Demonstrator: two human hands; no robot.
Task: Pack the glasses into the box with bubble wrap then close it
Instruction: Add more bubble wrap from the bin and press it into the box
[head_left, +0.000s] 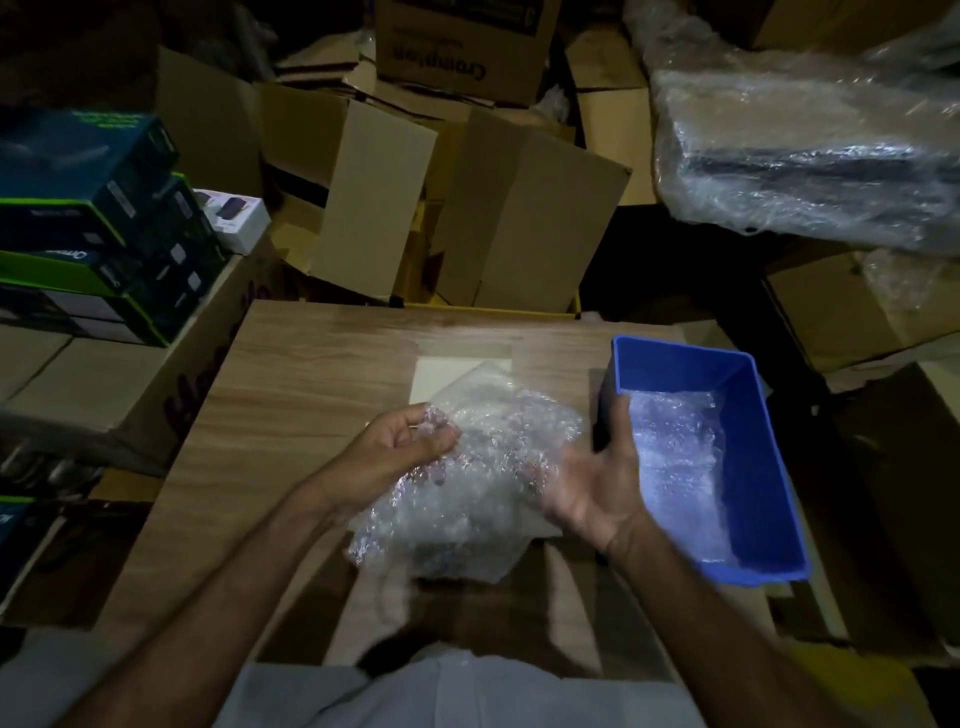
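From the head camera, both hands work a bundle of bubble wrap (467, 478) just above the wooden desk (291, 364). The left hand (400, 447) has its fingers curled into the wrap's upper left edge, a closed grip pinching the sheet, probably to keep the fold from springing loose. The right hand (592, 488) lies palm-up against the wrap's right side with fingers fairly straight, an open grip that supports the bundle rather than clamping it. Whether the glasses sit inside the wrap cannot be told; nothing of them shows through the plastic.

Just to the right of the right hand, touching its fingertips, stands the blue box (753, 447), open, with a layer of bubble wrap already lining its floor as a cushion. A white sheet (441, 379) lies on the desk beyond the hands. Cardboard cartons (519, 218) crowd the far side.
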